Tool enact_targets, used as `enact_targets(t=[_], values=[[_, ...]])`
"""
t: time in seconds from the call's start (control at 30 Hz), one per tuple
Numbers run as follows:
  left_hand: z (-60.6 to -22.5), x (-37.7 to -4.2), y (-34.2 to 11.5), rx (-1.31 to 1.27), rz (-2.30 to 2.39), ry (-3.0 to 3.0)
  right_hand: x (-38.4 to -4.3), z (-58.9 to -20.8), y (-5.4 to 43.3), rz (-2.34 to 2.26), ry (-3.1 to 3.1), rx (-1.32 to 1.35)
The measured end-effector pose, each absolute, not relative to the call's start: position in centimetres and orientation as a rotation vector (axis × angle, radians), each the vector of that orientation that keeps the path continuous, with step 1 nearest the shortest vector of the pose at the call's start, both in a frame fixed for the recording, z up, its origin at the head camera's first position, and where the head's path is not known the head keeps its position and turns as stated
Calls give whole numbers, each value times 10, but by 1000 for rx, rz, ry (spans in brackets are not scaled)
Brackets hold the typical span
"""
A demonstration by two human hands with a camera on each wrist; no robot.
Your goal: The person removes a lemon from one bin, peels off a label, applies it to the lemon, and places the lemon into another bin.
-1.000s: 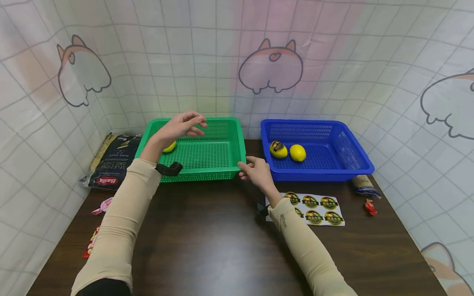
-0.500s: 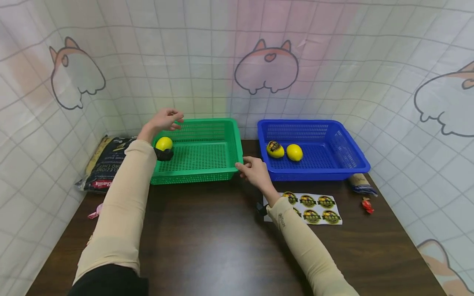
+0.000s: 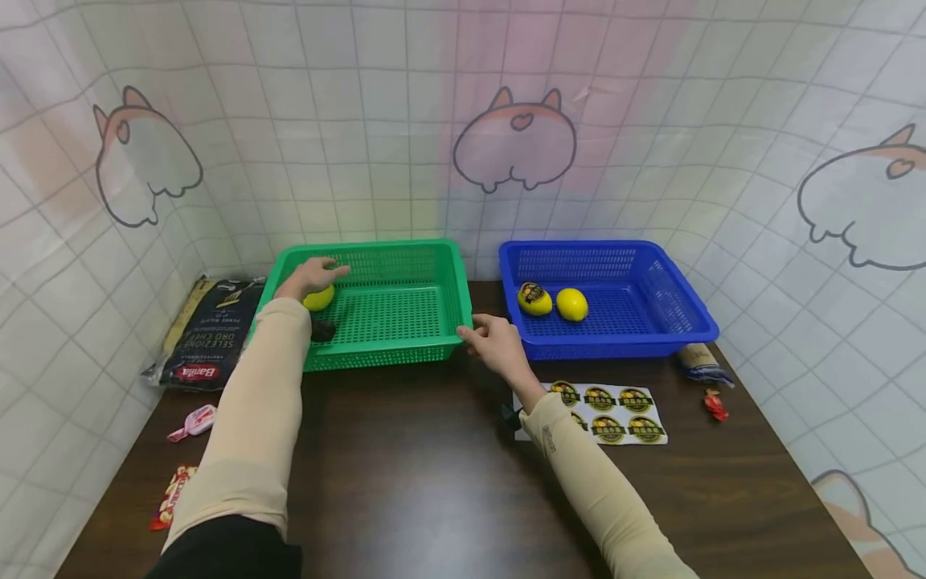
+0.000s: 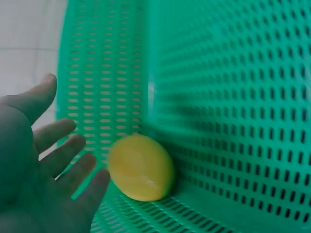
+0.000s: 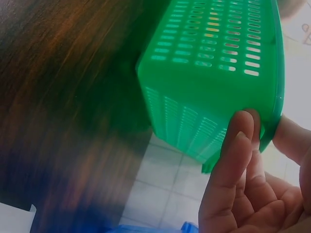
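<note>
Lemon (image 4: 141,167), smooth, yellow and rounded, sits in the left end of the green basket (image 3: 391,352), slotted plastic around it! We have the left grip (image 3: 311,277) just beside it, fingers apart, contact hard to tell; the right grip (image 3: 497,344) is clamped on the basket's near right rim corner. Meshed floor gives us room rightward, and a narrow gap parts that rim from the blue basket (image 3: 622,346)
</note>
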State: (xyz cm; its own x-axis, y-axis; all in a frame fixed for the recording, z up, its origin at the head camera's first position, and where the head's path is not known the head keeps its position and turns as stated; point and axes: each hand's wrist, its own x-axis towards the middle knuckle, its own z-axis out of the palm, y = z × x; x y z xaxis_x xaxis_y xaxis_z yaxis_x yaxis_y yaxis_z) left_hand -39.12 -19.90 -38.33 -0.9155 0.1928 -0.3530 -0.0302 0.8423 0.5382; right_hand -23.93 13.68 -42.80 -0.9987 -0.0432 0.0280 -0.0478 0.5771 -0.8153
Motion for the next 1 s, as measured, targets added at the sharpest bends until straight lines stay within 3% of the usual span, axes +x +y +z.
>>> enact_targets(t=[0.53, 1.0], values=[[-400, -380, -209, 72, 453, 2615, -238, -429, 137, 1431, -2794, 109], [-409, -386, -212, 3, 521, 2506, -240, -426, 139, 1459, -2780, 94]])
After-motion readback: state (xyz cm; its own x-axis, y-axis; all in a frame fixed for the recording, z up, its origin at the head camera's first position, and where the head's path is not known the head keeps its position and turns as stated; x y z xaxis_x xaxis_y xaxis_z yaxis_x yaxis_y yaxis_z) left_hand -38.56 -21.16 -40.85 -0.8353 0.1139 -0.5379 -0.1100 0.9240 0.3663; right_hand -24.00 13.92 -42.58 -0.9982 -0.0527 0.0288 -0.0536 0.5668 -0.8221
